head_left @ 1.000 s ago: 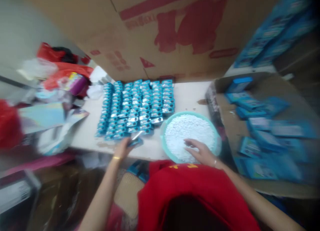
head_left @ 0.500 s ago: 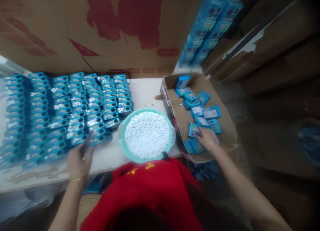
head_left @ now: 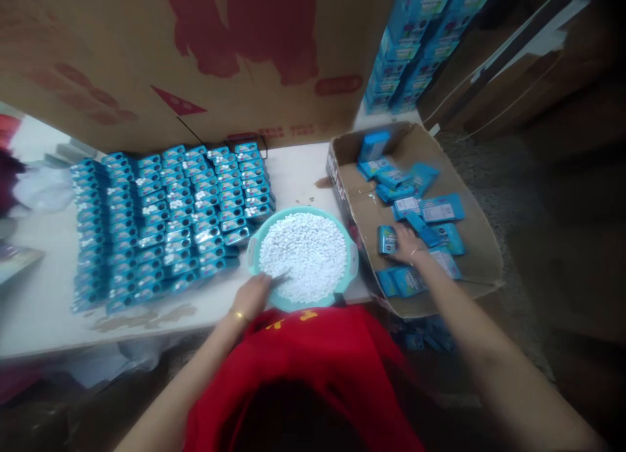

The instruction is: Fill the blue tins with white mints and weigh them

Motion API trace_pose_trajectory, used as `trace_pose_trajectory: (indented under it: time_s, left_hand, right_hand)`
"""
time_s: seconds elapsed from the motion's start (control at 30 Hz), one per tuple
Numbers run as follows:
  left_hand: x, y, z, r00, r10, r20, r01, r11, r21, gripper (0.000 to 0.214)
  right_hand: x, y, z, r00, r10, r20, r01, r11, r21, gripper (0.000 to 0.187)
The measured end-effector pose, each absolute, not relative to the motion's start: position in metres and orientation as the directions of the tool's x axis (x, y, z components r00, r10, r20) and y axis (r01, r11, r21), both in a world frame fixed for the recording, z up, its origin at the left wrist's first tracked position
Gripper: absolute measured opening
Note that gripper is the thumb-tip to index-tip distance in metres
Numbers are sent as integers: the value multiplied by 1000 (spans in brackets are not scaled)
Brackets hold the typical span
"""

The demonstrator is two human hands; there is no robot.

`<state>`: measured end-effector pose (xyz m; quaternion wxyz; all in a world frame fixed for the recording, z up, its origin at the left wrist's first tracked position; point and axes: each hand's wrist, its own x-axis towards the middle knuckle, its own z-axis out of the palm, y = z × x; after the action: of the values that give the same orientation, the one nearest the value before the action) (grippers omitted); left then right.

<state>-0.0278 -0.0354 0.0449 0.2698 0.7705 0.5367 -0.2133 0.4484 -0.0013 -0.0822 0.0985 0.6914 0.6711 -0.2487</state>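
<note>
A mint-green basin (head_left: 254, 243) full of small white pellets (head_left: 306, 253) stands in front of me. At its near left rim my left hand (head_left: 252, 297) is closed on a small thin grey tool (head_left: 280, 280), whose tip reaches into the pellets; its exact shape is blurred. To the right, inside a cardboard tray (head_left: 364, 240), my right hand (head_left: 408, 244) is closed around a small blue box (head_left: 387, 240). More blue boxes (head_left: 443, 209) lie loosely around that hand. Left of the basin, rows of small blue boxes (head_left: 178, 224) with dark openings at their ends fill part of the white table.
A large printed cardboard carton (head_left: 274, 67) walls off the back of the table (head_left: 298, 168). Tall stacks of blue boxes (head_left: 411, 41) rise behind the tray. A white plastic bag (head_left: 44, 188) lies at the far left.
My left hand has moved right from the rows of boxes to the basin, the tool now in the pellets. My right hand stays at a blue box in the tray. The view has shifted.
</note>
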Motion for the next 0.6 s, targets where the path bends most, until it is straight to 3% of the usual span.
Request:
trace_pose_trajectory:
  time_s: [0.1,0.17,0.27,0.33,0.4,0.47,0.6]
  left_hand:
    - [-3,-34,18,317,750,-580,947,-215,240,13]
    - [15,-30,0,311,773,-553,940,-166,297,14]
    - [35,-23,-21,319,806,-499,907,-107,406,18]
    - [42,-20,-28,324,817,-477,889,-89,450,21]
    - [43,-19,-30,339,818,-464,872,-89,480,22]
    - [42,-20,-29,365,821,-438,847,-97,523,23]
    - [45,-21,-30,363,831,-422,829,-81,554,26]
  right_hand:
    - [439,8,-81,-19,880,-474,955,-125,-270,105]
    - [429,11,-75,116,890,-442,890,-290,-351,105]
    - [413,9,-51,352,839,-414,531,-543,-650,106]
    - [403,1,-25,349,816,-461,188,-542,-819,95]
    - [391,-9,6,244,846,-474,-53,-477,-877,76]
    - [376,-19,35,180,874,-451,-180,-421,-889,64]
    - [331,-34,71,156,876,-456,-372,-376,-849,60]
